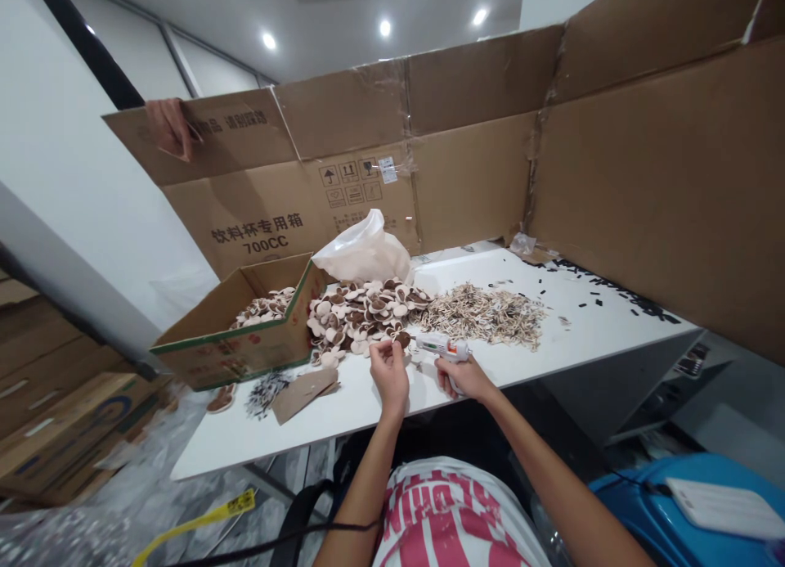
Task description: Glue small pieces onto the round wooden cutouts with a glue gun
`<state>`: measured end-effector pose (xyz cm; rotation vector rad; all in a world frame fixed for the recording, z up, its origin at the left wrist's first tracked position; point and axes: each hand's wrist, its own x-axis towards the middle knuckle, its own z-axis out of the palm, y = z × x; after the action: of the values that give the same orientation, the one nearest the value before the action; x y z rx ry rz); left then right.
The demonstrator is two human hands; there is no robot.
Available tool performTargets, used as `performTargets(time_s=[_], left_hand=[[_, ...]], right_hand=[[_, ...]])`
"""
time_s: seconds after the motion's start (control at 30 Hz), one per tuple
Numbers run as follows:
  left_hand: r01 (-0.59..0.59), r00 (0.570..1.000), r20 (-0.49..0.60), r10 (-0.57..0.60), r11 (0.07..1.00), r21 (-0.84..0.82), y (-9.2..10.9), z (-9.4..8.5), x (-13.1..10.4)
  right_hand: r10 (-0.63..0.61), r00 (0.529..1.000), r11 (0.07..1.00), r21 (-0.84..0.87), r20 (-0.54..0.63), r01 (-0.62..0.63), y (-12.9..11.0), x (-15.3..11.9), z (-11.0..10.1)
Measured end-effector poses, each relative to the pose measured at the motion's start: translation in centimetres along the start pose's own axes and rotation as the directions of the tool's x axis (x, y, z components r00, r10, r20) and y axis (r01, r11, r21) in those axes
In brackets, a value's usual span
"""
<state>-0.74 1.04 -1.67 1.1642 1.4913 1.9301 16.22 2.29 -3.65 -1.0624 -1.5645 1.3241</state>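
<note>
My left hand (390, 372) pinches a small brown, round-looking fabric piece (403, 339) between thumb and fingertips, just above the table. A white hot glue gun (440, 345) with an orange mark is gripped in my right hand (464, 376). Its nozzle points left and sits right beside the brown piece; whether they touch I cannot tell. Directly behind my left hand lies a heap of cream and brown fabric pieces (361, 312), some with ear-like shapes. Beyond the glue gun spreads a pile of thin cream strips (491, 315).
An open cardboard box (230, 366) of similar pieces stands left. Near it are cardboard scraps (305, 393) and a grey-black pile (265, 393). A pale plastic bag (368, 252) rests behind the heap. Cardboard walls (472, 178) enclose the back; another person's hand (172, 128) holds their top edge.
</note>
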Motion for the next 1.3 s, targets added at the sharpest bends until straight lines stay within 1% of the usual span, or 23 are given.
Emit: performTargets(time_s=[0.27, 0.47, 0.53, 0.63, 0.7, 0.8, 0.9, 1.0, 1.07, 1.13, 1.2, 1.3], left_hand=[[-0.007, 1.000, -0.002, 0.007, 1.000, -0.012, 0.0, 0.0, 0.0], [-0.019, 1.000, -0.008, 0.019, 1.000, 0.010, -0.3, 0.0, 0.0], [-0.018, 1.000, -0.010, 0.019, 1.000, 0.014, -0.3, 0.0, 0.0], [-0.017, 1.000, -0.006, 0.017, 1.000, 0.001, -0.4, 0.0, 0.0], [-0.006, 1.000, 0.004, 0.006, 1.000, -0.018, -0.4, 0.0, 0.1], [0.011, 0.999, 0.032, -0.010, 0.999, -0.032, -0.2, 0.1, 0.0], [0.013, 0.996, 0.090, -0.009, 0.999, -0.044, 0.0, 0.3, -0.1], [0.009, 0.977, 0.211, 0.005, 0.998, -0.068, 0.4, 0.4, -0.4], [0.008, 0.952, 0.305, 0.014, 0.997, -0.073, 0.6, 0.4, -0.6], [0.008, 0.926, 0.376, 0.021, 0.997, -0.075, 0.7, 0.4, -0.8], [0.010, 0.906, 0.423, 0.023, 0.997, -0.075, 0.9, 0.5, -0.9], [0.006, 0.887, 0.461, 0.023, 0.998, -0.062, 1.1, 0.4, -0.9]], right_hand=[[0.002, 1.000, 1.000, 0.015, 0.004, -0.002, -0.1, 0.0, 0.0], [-0.028, 0.999, 0.999, 0.021, 0.028, 0.028, -0.6, -0.3, -0.1], [-0.035, 0.998, 0.998, 0.046, 0.044, 0.033, -0.6, -0.4, -0.3], [-0.019, 0.997, 0.992, 0.128, 0.069, 0.010, -0.6, -0.5, -0.4], [-0.016, 0.999, 0.979, 0.202, 0.030, 0.010, -0.7, -0.5, -0.5], [-0.035, 0.997, 0.954, 0.295, -0.073, 0.055, -0.8, -0.2, -0.4], [-0.031, 0.987, 0.927, 0.364, -0.155, 0.087, -0.7, 0.2, -0.4], [-0.024, 0.973, 0.902, 0.414, -0.228, 0.120, -0.6, 0.5, -0.5], [-0.027, 0.970, 0.893, 0.430, -0.240, 0.131, -0.6, 0.5, -0.5], [-0.036, 0.974, 0.891, 0.434, -0.223, 0.132, -0.7, 0.5, -0.6], [-0.038, 0.976, 0.894, 0.428, -0.214, 0.128, -0.9, 0.4, -0.6], [-0.046, 0.970, 0.902, 0.407, -0.240, 0.144, -1.0, 0.2, -0.6]])
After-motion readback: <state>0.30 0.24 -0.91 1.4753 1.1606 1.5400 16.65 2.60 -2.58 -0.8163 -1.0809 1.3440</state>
